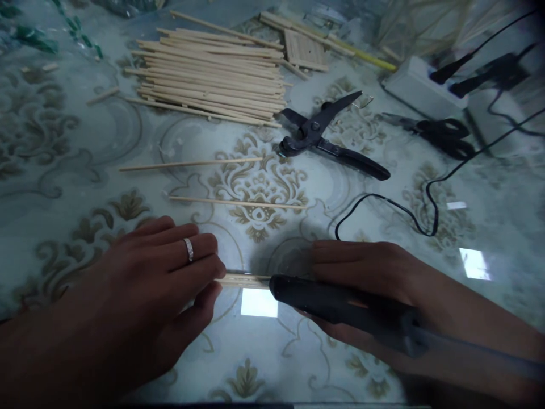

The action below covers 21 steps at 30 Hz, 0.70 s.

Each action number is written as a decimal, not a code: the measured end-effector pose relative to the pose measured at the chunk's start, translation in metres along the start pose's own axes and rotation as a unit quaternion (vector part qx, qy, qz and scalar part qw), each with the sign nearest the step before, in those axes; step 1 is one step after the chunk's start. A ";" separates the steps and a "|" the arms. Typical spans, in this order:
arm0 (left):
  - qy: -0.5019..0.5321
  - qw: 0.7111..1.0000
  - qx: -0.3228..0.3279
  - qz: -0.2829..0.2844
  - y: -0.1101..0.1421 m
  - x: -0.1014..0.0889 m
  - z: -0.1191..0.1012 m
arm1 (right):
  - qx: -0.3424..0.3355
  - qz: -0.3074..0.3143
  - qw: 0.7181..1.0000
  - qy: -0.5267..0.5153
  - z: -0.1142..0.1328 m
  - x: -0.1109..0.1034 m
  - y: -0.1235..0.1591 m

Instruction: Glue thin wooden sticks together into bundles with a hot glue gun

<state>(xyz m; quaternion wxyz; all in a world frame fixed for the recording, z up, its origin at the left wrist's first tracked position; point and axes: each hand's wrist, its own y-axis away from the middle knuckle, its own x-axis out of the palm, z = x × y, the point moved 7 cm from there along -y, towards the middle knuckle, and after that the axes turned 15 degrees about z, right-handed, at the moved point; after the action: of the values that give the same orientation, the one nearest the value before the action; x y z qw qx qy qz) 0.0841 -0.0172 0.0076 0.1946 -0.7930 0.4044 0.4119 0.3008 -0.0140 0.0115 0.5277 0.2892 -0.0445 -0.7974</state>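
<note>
My left hand [170, 278], with a ring on one finger, is closed around one end of a few thin wooden sticks [251, 280] lying side by side. The sticks run low over the table towards the right. In my right hand [366, 267] is a black glue gun [332, 304], its blunt front end over the sticks. A pale glue stick [477, 346] juts from its rear. The gun hides its tip and the sticks' far ends. Just beyond my hands lie two single sticks, an upper one [191, 164] and a lower one [238, 202].
A pile of wooden sticks [208, 76] lies at the back, beside a small slatted wooden panel [304, 50]. Black pruning shears [315, 128] lie open nearby. Scissors [438, 130], a white power strip [426, 85] and a looping black cord [400, 205] occupy the right.
</note>
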 end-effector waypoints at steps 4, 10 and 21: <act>-0.005 1.000 -0.001 -0.004 0.000 -0.001 0.000 | 0.004 -0.002 1.000 -0.006 0.002 -0.002 0.001; -0.005 1.000 -0.002 -0.004 0.001 -0.001 0.001 | 0.036 0.005 0.999 0.005 -0.002 -0.002 0.001; -0.016 0.999 0.038 0.032 0.001 0.004 0.000 | 0.030 -0.019 0.998 0.043 0.000 -0.005 0.006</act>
<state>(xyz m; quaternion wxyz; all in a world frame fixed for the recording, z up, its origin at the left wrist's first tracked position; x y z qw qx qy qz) 0.0848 -0.0200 0.0044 0.2177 -0.7653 0.4418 0.4145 0.3073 -0.0121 0.0161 0.5049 0.3395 -0.0402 -0.7926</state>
